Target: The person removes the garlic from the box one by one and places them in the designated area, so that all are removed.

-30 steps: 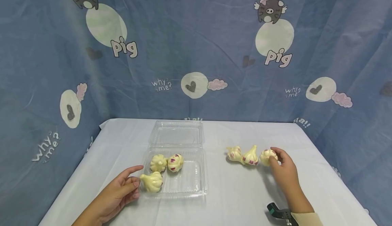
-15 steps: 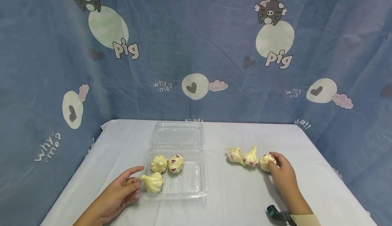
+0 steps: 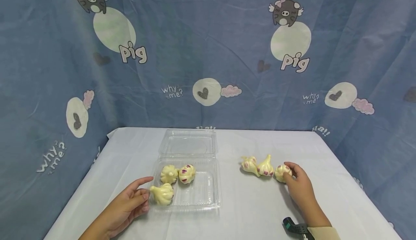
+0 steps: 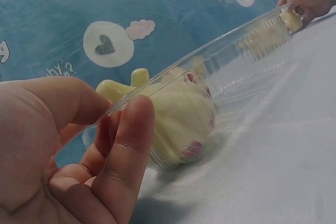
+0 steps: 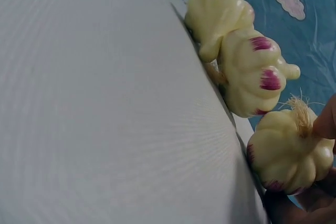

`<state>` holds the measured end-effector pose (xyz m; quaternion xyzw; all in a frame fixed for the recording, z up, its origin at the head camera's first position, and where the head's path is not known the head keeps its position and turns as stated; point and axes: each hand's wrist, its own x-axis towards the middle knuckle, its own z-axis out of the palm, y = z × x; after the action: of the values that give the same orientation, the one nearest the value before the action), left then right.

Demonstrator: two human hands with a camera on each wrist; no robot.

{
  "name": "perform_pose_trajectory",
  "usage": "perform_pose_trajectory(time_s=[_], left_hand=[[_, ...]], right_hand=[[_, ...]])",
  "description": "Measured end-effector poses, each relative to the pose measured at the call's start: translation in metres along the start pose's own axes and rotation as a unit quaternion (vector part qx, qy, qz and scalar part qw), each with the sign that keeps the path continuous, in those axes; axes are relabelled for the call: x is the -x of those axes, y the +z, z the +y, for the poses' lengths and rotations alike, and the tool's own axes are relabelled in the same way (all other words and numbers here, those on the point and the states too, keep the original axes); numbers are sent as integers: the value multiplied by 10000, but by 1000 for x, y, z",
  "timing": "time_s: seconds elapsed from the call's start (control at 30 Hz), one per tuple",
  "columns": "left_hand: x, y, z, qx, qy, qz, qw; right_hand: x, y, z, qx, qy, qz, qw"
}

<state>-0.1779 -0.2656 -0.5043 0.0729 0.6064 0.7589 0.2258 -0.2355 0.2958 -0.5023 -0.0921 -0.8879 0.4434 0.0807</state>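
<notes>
A clear plastic box (image 3: 208, 193) with its lid folded back holds three garlic bulbs (image 3: 163, 194) in its left part. My left hand (image 3: 125, 207) pinches the box's left rim between thumb and fingers, as the left wrist view shows at the rim (image 4: 210, 43). On the right, my right hand (image 3: 301, 187) grips a garlic bulb (image 3: 282, 173) that rests on the cloth. The right wrist view shows this bulb (image 5: 289, 150) with its rooty end up, fingers at its side. Two more bulbs (image 3: 265, 166) lie just left of it in a row.
A white cloth (image 3: 247, 211) covers the table. Behind the table hangs a blue patterned curtain (image 3: 182, 52). The box's open lid (image 3: 187, 143) lies toward the back. A black strap device (image 3: 294, 226) sits at my right wrist.
My right hand has moved slightly left and down with the bulb, which now sits nearer the other two. My left hand stays at the box rim.
</notes>
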Motion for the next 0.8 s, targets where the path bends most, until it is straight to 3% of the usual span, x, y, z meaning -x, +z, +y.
perform_pose_trajectory(time_s=[0.4,0.63,0.8], left_hand=[[0,1,0,-38,-137,144,9998],[1,0,-1,-44,-181,77,9998],[0,0,0,-90,-157,112,9998]], right_hand=[[2,4,3,-42,144,-16,9999],[3,4,5,-235,-95,10,9997],[1,3,5,-265,-43,4,9996]])
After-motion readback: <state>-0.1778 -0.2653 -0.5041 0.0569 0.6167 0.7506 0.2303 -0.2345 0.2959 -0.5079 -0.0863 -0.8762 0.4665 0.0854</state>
